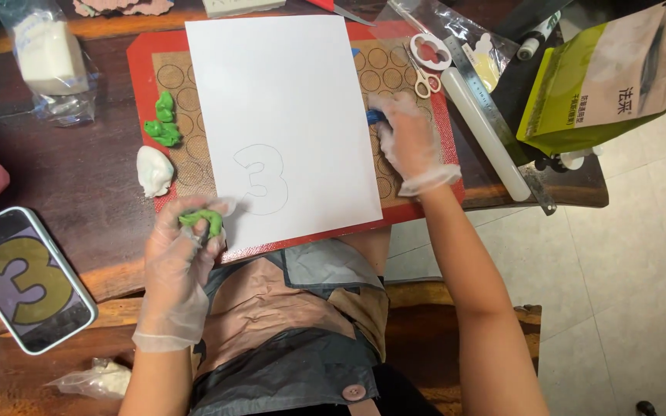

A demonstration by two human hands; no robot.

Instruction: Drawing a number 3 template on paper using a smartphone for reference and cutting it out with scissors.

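Below white paper (287,115), green clay (202,222) pinched in left hand (179,266) grip, right hand (408,142) grip holding blue piece (374,117)

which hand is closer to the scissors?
Right. The right hand rests on the mat just below and left of the scissors. The left hand, holding green clay, is far across the white paper.

A red-edged brown mat (418,202) printed with circles bears white paper (287,92), beside green clay (163,127).
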